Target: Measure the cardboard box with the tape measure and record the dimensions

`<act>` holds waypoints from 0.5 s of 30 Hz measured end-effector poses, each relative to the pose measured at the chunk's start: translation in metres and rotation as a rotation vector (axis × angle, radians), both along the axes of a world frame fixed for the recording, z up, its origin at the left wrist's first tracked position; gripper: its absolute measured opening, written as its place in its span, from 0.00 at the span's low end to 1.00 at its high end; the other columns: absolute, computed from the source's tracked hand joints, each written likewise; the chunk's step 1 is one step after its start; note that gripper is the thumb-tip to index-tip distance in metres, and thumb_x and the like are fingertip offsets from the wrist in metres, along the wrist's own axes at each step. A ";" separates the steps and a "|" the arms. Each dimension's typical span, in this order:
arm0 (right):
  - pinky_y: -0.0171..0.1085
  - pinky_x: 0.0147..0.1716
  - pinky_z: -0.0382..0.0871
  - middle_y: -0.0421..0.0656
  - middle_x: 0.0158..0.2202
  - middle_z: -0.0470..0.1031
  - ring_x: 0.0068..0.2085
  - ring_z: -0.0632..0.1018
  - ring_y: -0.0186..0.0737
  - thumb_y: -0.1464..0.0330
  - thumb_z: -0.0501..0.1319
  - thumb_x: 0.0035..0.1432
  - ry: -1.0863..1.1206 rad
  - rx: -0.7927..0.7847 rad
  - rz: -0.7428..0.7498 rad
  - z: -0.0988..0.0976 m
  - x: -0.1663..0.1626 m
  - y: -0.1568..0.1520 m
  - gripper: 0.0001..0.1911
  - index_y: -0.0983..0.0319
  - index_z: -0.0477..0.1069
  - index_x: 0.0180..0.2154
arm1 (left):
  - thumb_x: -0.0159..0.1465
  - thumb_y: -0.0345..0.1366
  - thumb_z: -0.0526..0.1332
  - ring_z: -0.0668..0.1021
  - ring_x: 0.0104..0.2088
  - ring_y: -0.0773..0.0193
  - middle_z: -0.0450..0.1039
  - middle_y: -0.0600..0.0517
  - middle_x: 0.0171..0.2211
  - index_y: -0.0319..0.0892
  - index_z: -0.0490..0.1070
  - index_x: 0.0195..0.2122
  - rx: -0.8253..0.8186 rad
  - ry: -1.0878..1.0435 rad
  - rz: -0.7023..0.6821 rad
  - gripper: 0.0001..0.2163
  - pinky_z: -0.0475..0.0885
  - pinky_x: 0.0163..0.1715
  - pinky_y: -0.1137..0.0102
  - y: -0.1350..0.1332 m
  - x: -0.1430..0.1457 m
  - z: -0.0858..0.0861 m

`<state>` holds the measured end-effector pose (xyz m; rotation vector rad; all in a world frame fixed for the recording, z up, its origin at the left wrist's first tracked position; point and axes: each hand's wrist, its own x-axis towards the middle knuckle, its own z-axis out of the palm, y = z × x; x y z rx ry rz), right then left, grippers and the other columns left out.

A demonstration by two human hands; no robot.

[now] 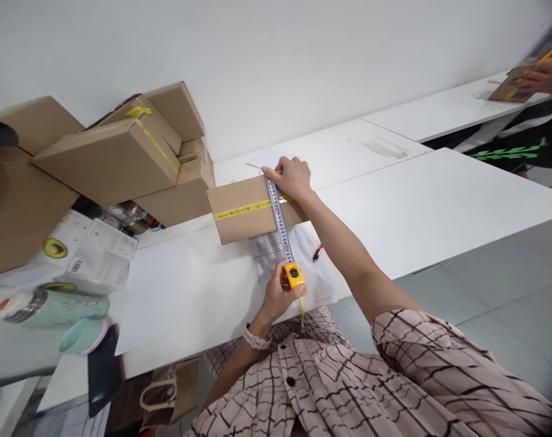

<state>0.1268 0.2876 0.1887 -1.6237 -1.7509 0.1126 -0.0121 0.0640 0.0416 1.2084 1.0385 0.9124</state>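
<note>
This looks like a packing room or office workspace: white tables (421,200) run along a pale wall (280,67), cardboard boxes (112,159) are piled at the left, printed papers (263,261) lie on the near table (207,291), and a co-worker's hand (548,79) shows at the far right.

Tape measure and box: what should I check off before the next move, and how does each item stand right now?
1. Left hand gripping the tape case: ok.
2. Right hand at the blade's far end, by the box's far edge: ok.
3. Blade lying across the box and its yellow strip: ok.
4. Blade's tip flush with the far edge: cannot tell, the thumb is in the way.
5. Papers fully in view: not ok, box and left hand hide part.
6. Pen free of both hands: ok.
</note>
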 end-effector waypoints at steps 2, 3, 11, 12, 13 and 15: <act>0.52 0.52 0.63 0.49 0.36 0.75 0.46 0.73 0.53 0.47 0.54 0.66 -0.014 -0.003 -0.004 0.001 0.000 -0.001 0.23 0.59 0.70 0.34 | 0.54 0.41 0.72 0.77 0.40 0.61 0.75 0.48 0.47 0.45 0.62 0.56 -0.001 0.001 0.003 0.31 0.76 0.38 0.67 0.000 0.000 -0.002; 0.52 0.52 0.63 0.49 0.36 0.75 0.46 0.73 0.52 0.47 0.53 0.67 -0.021 -0.006 -0.005 0.001 0.000 -0.001 0.24 0.60 0.70 0.35 | 0.54 0.41 0.72 0.78 0.40 0.61 0.75 0.48 0.47 0.45 0.62 0.56 -0.001 -0.001 0.006 0.31 0.76 0.38 0.67 0.001 0.000 -0.002; 0.55 0.53 0.63 0.51 0.38 0.75 0.49 0.73 0.56 0.42 0.47 0.67 -0.011 0.020 -0.001 -0.004 0.001 -0.001 0.30 0.60 0.71 0.37 | 0.53 0.43 0.73 0.78 0.41 0.60 0.74 0.46 0.50 0.45 0.62 0.57 -0.002 -0.083 -0.011 0.33 0.76 0.41 0.66 -0.003 -0.005 -0.005; 0.56 0.54 0.62 0.51 0.38 0.75 0.50 0.73 0.57 0.42 0.45 0.68 -0.013 0.032 0.003 -0.005 0.001 0.000 0.31 0.60 0.71 0.38 | 0.52 0.43 0.73 0.78 0.41 0.60 0.74 0.45 0.50 0.45 0.61 0.57 -0.004 -0.099 0.001 0.34 0.76 0.41 0.65 -0.006 -0.008 -0.007; 0.57 0.54 0.62 0.51 0.38 0.75 0.51 0.73 0.57 0.41 0.44 0.68 -0.021 0.039 0.008 -0.006 0.001 0.000 0.32 0.60 0.71 0.39 | 0.51 0.44 0.74 0.78 0.41 0.60 0.74 0.45 0.51 0.45 0.61 0.57 -0.002 -0.106 0.019 0.34 0.76 0.41 0.66 -0.011 -0.012 -0.008; 0.57 0.55 0.61 0.52 0.40 0.75 0.53 0.72 0.59 0.40 0.42 0.68 -0.049 0.045 0.015 -0.007 0.002 0.000 0.34 0.61 0.71 0.40 | 0.50 0.44 0.75 0.78 0.42 0.59 0.75 0.44 0.51 0.45 0.61 0.56 0.003 -0.105 0.047 0.35 0.76 0.41 0.66 -0.022 -0.021 -0.012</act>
